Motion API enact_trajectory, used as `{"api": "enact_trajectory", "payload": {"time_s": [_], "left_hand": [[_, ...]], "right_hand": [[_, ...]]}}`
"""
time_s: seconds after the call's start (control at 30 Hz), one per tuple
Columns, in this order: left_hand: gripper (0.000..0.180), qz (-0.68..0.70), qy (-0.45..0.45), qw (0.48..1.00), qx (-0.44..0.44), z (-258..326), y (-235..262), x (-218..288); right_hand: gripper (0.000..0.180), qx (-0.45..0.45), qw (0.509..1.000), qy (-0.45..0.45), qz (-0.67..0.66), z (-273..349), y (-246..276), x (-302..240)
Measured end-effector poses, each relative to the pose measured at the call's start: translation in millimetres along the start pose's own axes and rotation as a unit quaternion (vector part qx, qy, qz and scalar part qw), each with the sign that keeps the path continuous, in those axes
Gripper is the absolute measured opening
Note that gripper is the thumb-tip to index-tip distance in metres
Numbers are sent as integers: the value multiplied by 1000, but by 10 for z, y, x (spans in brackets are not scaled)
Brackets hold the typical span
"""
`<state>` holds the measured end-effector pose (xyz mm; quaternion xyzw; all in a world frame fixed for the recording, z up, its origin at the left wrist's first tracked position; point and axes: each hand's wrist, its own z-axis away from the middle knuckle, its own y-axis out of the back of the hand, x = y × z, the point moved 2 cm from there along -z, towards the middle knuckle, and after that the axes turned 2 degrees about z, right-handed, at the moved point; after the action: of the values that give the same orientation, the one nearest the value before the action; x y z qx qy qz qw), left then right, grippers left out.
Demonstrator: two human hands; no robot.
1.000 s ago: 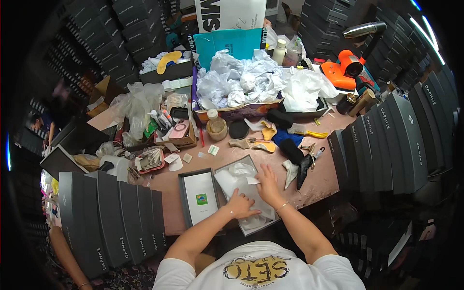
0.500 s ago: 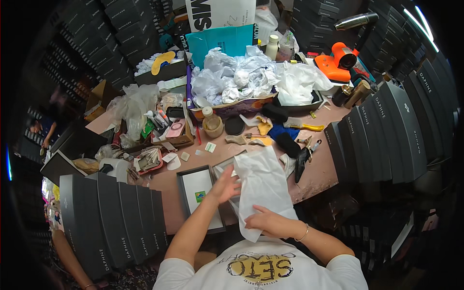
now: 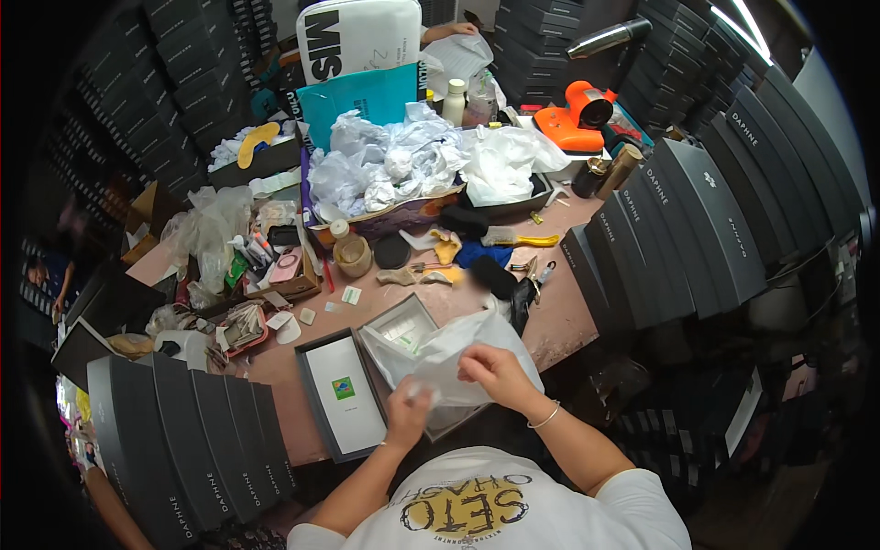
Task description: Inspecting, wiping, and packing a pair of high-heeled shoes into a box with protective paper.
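A thin white sheet [image 3: 458, 346], perhaps tissue or a soft bag, billows over an open shoe box [image 3: 378, 341] at the table's near edge. My right hand [image 3: 502, 378] pinches the sheet on its right side, fingertips bent in. At the lower left of the sheet is my left hand [image 3: 409, 414], fingers curled at its edge and somewhat smeared by motion. Some pale contents show in the box's far end; the sheet hides the rest. Left of it lies a dark-rimmed box lid [image 3: 323, 417], its white inside up, with a small green picture on it.
Dark shoe boxes stand in rows at left [image 3: 174, 440] and right [image 3: 674, 229]. Behind are a carton of crumpled white paper [image 3: 394, 160], a glue jar [image 3: 351, 252], a yellow-handled brush [image 3: 522, 238] and an orange heat-gun stand [image 3: 573, 128]. Another person's hand [image 3: 454, 30] touches white plastic at the back.
The white sheet, lying flat and long before, is now bunched and spread wide over the box. My right hand has risen and now pinches it. The whole view has shifted.
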<state>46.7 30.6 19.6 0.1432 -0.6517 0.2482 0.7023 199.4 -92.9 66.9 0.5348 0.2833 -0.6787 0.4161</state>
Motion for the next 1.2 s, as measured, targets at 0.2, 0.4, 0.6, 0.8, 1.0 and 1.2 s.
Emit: {"api": "enact_trajectory", "payload": {"time_s": [0.2, 0.4, 0.6, 0.8, 1.0, 1.2], "left_hand": [[29, -122, 6, 990, -65, 331, 103, -279], [29, -404, -103, 897, 146, 44, 133, 131], [41, -164, -12, 986, 42, -146, 254, -206], [36, -109, -78, 969, 208, -220, 380, 342], [44, -93, -204, 911, 345, -72, 940, 807], [38, -214, -173, 912, 303, -274, 773, 782]], "right_hand": [[25, -8, 989, 73, 130, -28, -417, 476], [15, -19, 998, 15, 58, 6, -171, 526], [18, -45, 975, 55, 210, -243, 418, 231], [55, 79, 791, -20, 607, -1022, 1964, 1039], [43, 76, 869, 30, 487, -799, 2392, 1090], [32, 117, 928, -280, 214, -527, 2675, 1698]]}}
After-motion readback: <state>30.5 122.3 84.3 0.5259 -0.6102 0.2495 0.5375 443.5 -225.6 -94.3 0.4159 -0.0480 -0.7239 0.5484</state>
